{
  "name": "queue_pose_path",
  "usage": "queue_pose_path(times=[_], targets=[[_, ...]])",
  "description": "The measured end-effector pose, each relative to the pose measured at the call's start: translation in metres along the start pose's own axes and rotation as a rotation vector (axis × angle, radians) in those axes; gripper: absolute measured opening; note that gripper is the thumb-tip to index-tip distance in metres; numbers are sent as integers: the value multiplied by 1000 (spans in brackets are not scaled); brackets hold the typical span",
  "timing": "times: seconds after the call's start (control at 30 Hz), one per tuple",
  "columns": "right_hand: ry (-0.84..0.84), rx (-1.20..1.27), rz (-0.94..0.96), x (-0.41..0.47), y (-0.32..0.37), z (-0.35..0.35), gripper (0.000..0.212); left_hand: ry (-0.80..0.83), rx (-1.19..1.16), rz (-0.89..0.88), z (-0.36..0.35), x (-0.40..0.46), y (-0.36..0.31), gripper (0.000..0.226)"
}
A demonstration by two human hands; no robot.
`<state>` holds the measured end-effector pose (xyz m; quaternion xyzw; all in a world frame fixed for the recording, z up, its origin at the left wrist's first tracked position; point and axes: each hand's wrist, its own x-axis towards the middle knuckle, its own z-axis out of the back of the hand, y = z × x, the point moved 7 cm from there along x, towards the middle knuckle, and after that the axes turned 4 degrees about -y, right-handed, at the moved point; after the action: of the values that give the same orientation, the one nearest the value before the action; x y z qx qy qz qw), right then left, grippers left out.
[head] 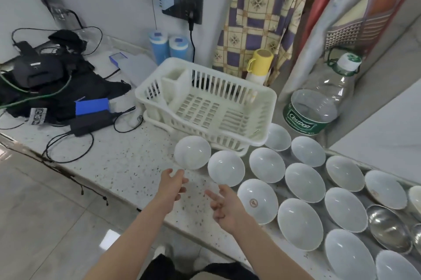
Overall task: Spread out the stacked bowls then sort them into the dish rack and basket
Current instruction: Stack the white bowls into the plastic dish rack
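Note:
Several white bowls lie spread in rows on the speckled counter [127, 166], from the leftmost bowl [192, 152] past a second bowl [226, 167] to one with a brown mark [257, 200]. A steel bowl [388, 229] sits at the right. The white plastic dish rack [205, 102] stands empty behind them. My left hand [172, 186] hovers just below the leftmost bowl, fingers relaxed, holding nothing. My right hand [224, 207] hovers beside it, fingers loosely bent, empty.
Black gear, cables and a blue box [92, 106] crowd the counter's left. Two blue bottles [168, 48] and a yellow jug [259, 65] stand behind the rack. A large clear water bottle [319, 102] stands at the right.

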<state>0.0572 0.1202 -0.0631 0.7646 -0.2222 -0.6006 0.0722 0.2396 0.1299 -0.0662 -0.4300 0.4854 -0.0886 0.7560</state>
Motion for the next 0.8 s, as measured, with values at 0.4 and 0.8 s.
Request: queue_pose_path(times=[0.4,0.8], targets=[[-301,301,190,28,0,-11,26,301,171,39,-9,54,-30,36],[-473,269,273,15,4,-9,30,363,74,53,-5,57,-29,38]])
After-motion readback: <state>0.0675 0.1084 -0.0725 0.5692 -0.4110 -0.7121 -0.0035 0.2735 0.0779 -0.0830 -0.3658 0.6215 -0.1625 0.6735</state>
